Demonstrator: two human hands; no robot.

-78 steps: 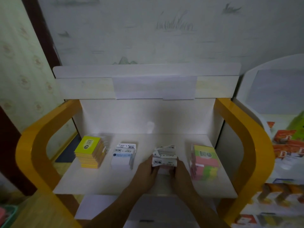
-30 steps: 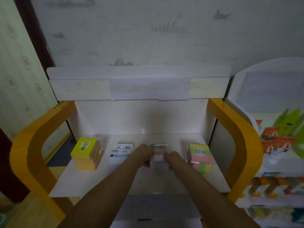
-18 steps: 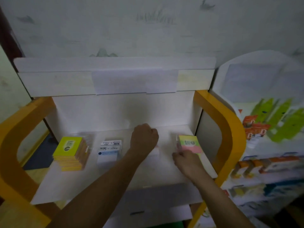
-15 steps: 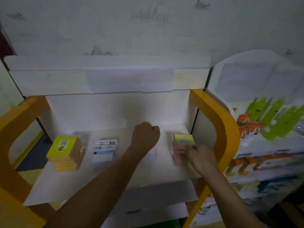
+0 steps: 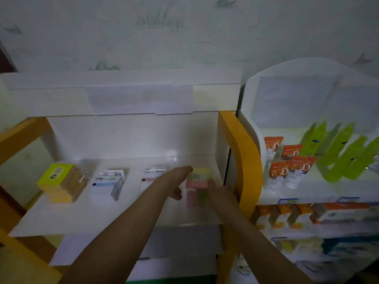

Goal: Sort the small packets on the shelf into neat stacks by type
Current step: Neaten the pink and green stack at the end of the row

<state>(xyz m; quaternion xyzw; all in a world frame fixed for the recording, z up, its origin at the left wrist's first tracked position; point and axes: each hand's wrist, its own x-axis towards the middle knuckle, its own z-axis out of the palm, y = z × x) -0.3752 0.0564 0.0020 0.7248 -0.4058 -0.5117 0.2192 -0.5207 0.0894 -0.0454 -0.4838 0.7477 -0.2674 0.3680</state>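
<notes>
Four stacks of small packets sit in a row on the white shelf [image 5: 61,218], which is framed by yellow-orange side panels [image 5: 241,160]; at nine o'clock on the board stands the yellow stack [image 5: 58,186], squared and fairly tall; just beside it toward the centre lies the white and blue stack [image 5: 107,184], with a few packets leaning against its right side; next comes the white stack with pink print [image 5: 152,177], partly hidden behind the left forearm; at three o'clock, near the right panel, is the pink and green stack [image 5: 198,186], blurred by motion.

The left hand [image 5: 179,184] reaches across from seven o'clock and lies against the left side of the pink and green stack, fingers stretched out along it and the thumb hanging below; the right hand [image 5: 218,193] comes up from five o'clock and touches the stack's right side, its fingers extended and flat; the stack sits between the two hands, neither of which curls round it, though blur makes the fingertips hard to read.

Beyond the right panel, at two to four o'clock, a second white display rack [image 5: 287,197] carries orange tubes [image 5: 287,162] and green cartons [image 5: 344,152] on its upper level, and orange boxes [image 5: 274,216] on the level below; pale wallpaper [image 5: 184,37] with faint plant drawings fills twelve o'clock.
</notes>
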